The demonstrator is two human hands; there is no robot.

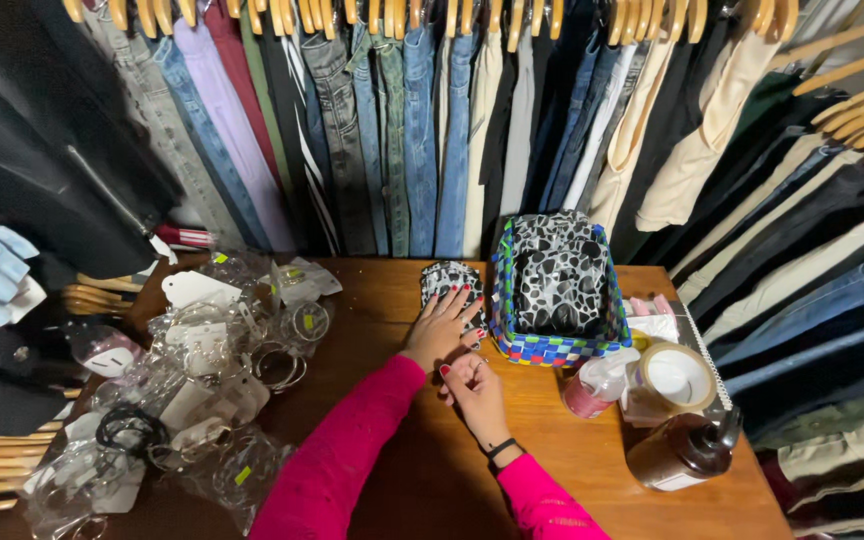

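Pouch (449, 278), black-and-white patterned, small, lies on desk (402, 470) just beside woven basket (552, 345). Left hand (442, 328) flat, fingers spread, pressing on it. Right hand (474, 390) loosely curled, holding nothing.

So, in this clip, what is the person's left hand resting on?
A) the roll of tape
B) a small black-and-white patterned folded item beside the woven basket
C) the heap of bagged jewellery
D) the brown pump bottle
B: the left hand lies flat on the small black-and-white patterned item, just left of the blue-and-green woven basket. The tape roll and brown bottle stand apart to the right.
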